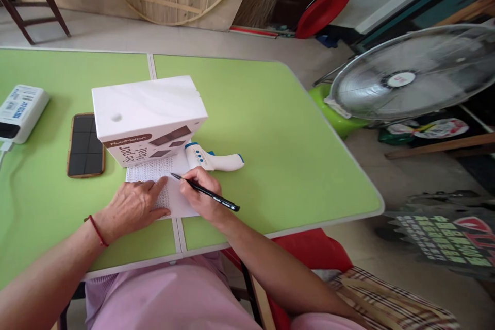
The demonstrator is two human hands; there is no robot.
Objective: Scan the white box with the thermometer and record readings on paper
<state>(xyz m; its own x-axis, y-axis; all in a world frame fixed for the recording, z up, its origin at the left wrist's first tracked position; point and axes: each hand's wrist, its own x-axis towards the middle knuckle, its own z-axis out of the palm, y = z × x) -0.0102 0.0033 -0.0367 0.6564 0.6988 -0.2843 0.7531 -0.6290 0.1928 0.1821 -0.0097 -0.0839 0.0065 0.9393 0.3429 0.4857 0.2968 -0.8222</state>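
A black pen is gripped in my right hand, its tip close to the paper. The white sheet of paper bears dense rows of handwriting on its left part. My left hand lies on the sheet with fingers stretched out, the index finger pointing near the pen tip. Behind the paper stands a white box printed "NutriMotion Super Meal", hiding the sheet's far edge. A white and blue infrared thermometer lies just beyond my right hand, beside the box.
On the green table, a phone lies left of the box. Further left is a white power bank with a cable plugged in. A large fan stands past the table's right end; a red chair is near my right arm.
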